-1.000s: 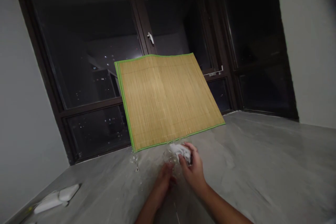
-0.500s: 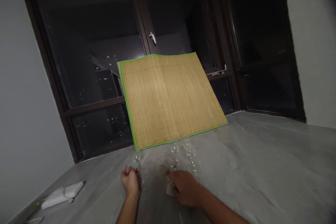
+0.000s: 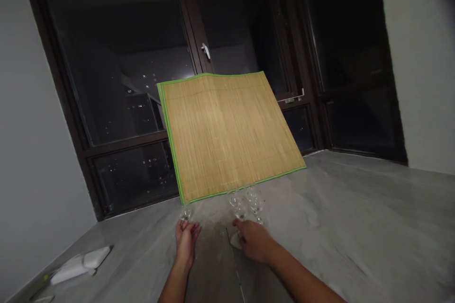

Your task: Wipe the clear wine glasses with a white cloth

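Observation:
My left hand [image 3: 186, 240] has its fingers apart and a little curled, right in front of a small stemmed glass [image 3: 185, 211]. Its fingertips overlap the lower part of that glass; whether they touch it I cannot tell. My right hand [image 3: 256, 241] is closed on a pale, crumpled cloth [image 3: 236, 240] held low over the grey counter. Just beyond its knuckles stand several clear stemmed glasses [image 3: 255, 200], one of them a glass [image 3: 239, 209] close to the index finger. Their lower stems are partly hidden by the hand.
A bamboo mat [image 3: 231, 132] with green edging leans upright against the dark window behind the glasses. On the grey marbled counter [image 3: 341, 218], a white folded or wrapped item [image 3: 80, 265] lies at the left. A straight seam runs through the surface between my arms.
My left hand has moved right, in front of the lone glass, and its fingers have spread. My right hand, with the cloth, has gone slightly forward and right, nearer the glasses.

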Available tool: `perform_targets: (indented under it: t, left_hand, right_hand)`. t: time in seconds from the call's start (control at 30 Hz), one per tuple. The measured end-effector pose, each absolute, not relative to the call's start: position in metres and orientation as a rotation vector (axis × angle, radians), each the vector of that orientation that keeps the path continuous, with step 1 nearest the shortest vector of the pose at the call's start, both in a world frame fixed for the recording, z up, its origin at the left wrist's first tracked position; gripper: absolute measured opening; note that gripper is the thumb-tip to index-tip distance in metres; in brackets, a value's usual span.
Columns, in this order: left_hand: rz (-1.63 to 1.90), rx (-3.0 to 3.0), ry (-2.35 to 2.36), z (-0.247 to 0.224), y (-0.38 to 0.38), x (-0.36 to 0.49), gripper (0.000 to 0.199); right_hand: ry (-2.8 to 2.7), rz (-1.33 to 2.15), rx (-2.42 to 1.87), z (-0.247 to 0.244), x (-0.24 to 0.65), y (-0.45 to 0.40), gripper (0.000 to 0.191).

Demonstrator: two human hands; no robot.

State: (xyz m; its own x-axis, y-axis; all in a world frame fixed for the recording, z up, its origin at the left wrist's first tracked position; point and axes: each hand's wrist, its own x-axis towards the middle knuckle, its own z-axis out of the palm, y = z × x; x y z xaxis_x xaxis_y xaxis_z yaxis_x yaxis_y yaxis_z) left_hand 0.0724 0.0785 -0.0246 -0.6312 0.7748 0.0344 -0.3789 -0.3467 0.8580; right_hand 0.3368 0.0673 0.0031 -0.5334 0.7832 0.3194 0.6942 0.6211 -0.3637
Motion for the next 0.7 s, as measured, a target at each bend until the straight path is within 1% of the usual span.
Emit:
perform_targets:
  t: [0.13,0.23,0.4,0.57,0.7]
  left_hand:
    - [2.000,0.625,1.149,-0.023,0.078,0.077,0.038]
    - [1.995,0.620,1.173,-0.022,0.077,0.084,0.036]
    - [1.988,0.632,1.222,-0.016,0.074,0.105,0.034]
    - [1.910,0.760,1.311,-0.016,0.070,0.121,0.037]
    - [1.893,0.935,1.436,-0.018,0.067,0.126,0.032]
  right_hand:
    - [-2.394,0.272,-1.115,-0.001,0.338,0.071,0.055]
    - [-2.386,0.289,-1.067,-0.005,0.338,0.073,0.057]
    - [-2.378,0.269,-1.119,-0.006,0.337,0.074,0.054]
    - [-2.383,0.255,-1.185,-0.003,0.338,0.075,0.055]
    - [-2.359,0.294,-1.106,-0.006,0.339,0.078,0.056]
